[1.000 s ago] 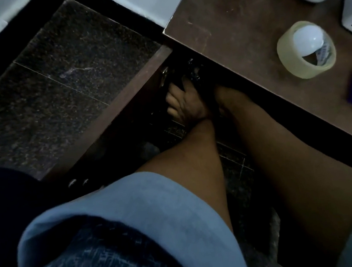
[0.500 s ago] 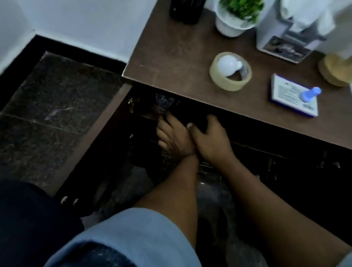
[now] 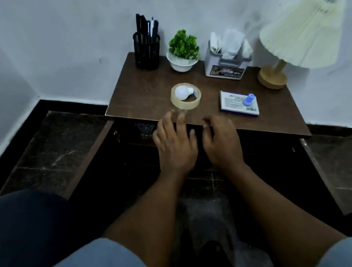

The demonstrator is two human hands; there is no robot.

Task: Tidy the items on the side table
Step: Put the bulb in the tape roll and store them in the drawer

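While the left hand [image 3: 173,147] and right hand [image 3: 221,143] hover empty — fingers loosely spread — over the counter's [image 3: 143,93] front edge, the tape [image 3: 195,102] ringing a bulb [image 3: 181,92] lies just beyond them. Reaching seems the step; next likely calls for gripping the tape.

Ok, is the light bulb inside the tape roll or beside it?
Inside. The light bulb lies on its side within the tape roll, whose ring surrounds it.
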